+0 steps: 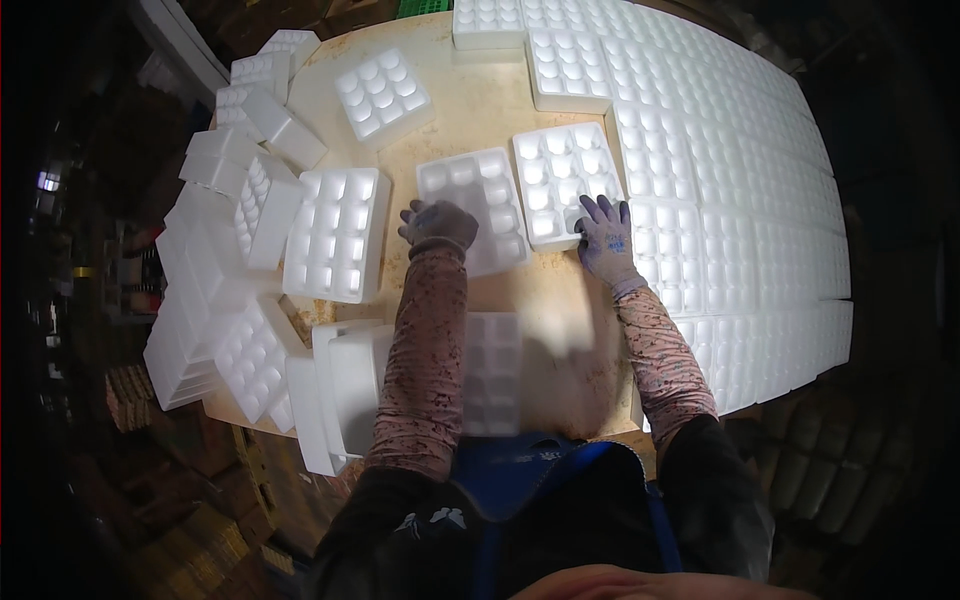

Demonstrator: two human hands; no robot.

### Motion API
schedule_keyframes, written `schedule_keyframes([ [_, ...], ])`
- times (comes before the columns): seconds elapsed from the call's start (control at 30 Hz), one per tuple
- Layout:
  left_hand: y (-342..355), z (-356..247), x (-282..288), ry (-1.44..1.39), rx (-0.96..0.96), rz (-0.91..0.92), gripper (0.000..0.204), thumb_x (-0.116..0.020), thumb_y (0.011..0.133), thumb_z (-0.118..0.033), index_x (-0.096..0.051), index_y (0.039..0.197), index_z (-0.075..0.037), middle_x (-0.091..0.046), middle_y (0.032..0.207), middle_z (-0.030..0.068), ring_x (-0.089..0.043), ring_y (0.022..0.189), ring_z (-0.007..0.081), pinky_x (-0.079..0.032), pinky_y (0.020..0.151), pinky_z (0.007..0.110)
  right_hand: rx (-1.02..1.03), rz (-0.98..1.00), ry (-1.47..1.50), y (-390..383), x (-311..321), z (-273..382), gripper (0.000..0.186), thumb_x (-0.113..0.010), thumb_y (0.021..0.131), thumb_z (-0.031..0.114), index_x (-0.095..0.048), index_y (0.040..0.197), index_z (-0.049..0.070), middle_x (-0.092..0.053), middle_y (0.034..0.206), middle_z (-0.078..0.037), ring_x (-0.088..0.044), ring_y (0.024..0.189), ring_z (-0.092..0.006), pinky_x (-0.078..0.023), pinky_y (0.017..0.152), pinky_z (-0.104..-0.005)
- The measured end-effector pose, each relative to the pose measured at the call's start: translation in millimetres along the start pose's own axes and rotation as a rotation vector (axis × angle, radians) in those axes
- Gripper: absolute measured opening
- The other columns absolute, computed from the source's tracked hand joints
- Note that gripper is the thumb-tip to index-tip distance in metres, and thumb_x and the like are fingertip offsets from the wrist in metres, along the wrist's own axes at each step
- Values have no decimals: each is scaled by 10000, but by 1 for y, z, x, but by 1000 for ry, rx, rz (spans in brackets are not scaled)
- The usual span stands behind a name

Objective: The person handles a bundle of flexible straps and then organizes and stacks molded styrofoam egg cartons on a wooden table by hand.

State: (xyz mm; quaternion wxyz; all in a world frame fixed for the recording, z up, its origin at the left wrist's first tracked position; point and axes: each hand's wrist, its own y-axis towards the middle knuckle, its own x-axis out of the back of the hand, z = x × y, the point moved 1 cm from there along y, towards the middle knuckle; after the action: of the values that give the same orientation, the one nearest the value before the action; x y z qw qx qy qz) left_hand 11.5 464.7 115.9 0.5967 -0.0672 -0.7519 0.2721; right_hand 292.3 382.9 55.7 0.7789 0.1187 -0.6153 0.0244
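My gloved left hand (pixel 437 222) is at the left side of a white foam tray (pixel 481 191) with rounded pockets in the middle of the table, its fingers curled at that edge. My gloved right hand (pixel 604 238) grips the lower right corner of another pocketed tray (pixel 553 178), just right of the first. A larger tray (pixel 336 234) lies to the left of my left hand, and a smaller one (pixel 382 95) lies farther back. Another tray (pixel 491 372) is at the near edge, partly behind my left forearm.
Rows of closely packed foam trays (pixel 742 220) cover the table's right side. Loose, tilted and stacked trays (pixel 205 255) crowd its left side. The tan tabletop (pixel 450 85) shows between them. A green crate (pixel 420 8) is beyond the far edge; dim cartons and bundles surround the table.
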Motion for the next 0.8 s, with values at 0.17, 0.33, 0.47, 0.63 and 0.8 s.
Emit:
schedule_keyframes([
  [0.17, 121, -17, 54, -92, -183, -282, 803, -652, 859, -491, -402, 1532, -130, -290, 1619, 209, -377, 1448, 379, -375, 1129, 527, -41, 18, 167, -8, 9, 47, 668, -692, 774, 135, -521, 1418, 179, -478, 1447, -200, -544, 1232, -403, -414, 1069, -533],
  [0.33, 217, -4, 79, 180, -128, -199, 802, -662, 869, -417, -328, 1571, -219, -257, 1647, 152, -356, 1466, 366, -358, 1173, 499, -69, 297, 199, -26, -17, 104, 591, -695, 861, 326, -525, 1426, 293, -435, 1394, -274, -643, 1032, -418, -565, 828, -500],
  [0.47, 265, 10, 56, 170, -80, -295, 524, -598, 907, -339, -550, 1424, -265, -551, 1432, 72, -470, 1374, 322, -406, 1137, 465, -141, 307, 260, -10, -47, 103, 332, -684, 883, 349, -620, 1173, 201, -550, 1171, -194, -651, 951, -389, -555, 756, -513],
  [0.63, 264, -58, 37, 176, -383, -447, 330, -602, 867, -274, -718, 1171, -216, -674, 1230, 113, -596, 1222, 312, -454, 1028, 459, -169, 187, 232, 7, -51, 90, 247, -697, 880, 341, -602, 1001, 148, -557, 1051, -133, -646, 908, -352, -535, 708, -509],
  [0.8, 250, -121, 29, 201, -526, -378, 335, -586, 848, -331, -728, 1110, -176, -673, 1222, 130, -613, 1175, 319, -455, 1022, 463, -198, 77, 179, 41, -53, 77, 172, -689, 879, 285, -627, 963, 149, -552, 1029, -114, -618, 848, -304, -513, 682, -471],
])
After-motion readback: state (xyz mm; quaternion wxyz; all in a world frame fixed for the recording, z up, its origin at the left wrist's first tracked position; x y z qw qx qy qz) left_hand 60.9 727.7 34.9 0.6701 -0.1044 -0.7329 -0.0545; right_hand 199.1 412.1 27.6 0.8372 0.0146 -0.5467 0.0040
